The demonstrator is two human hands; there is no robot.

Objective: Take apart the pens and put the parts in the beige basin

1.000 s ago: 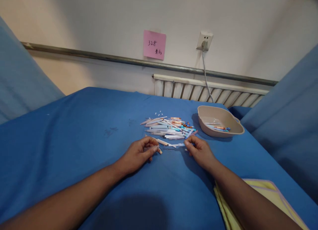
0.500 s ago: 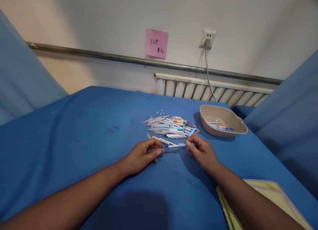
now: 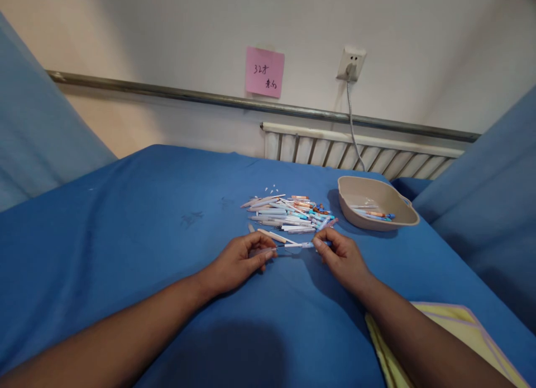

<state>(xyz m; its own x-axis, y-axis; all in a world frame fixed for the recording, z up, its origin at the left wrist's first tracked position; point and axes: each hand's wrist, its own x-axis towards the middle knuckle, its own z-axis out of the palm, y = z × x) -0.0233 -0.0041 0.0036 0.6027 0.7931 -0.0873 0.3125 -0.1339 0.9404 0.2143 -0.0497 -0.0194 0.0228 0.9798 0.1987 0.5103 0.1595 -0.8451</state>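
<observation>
While the right hand [image 3: 340, 258] pinches a white-and-blue pen part [image 3: 293, 245] near the heap [image 3: 285, 216], the left hand [image 3: 243, 258] pinches what looks like a clear barrel [image 3: 270, 250]; few pens [image 3: 377, 214] lie in the right-hand basin [image 3: 364, 224], many outside.

I'm indoors, clinic or dorm, can't tell which: left curtain [image 3: 42, 114] & right curtain [image 3: 498, 181], radiator [image 3: 318, 132], metal pipe [image 3: 188, 94], pwr socket [image 3: 350, 64] along far wall [image 3: 188, 36].

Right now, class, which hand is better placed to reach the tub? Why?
Probably the right hand: the tub stands beyond it, rightward, and the left hand is farther away. But the right grip holds a pen part.
</observation>
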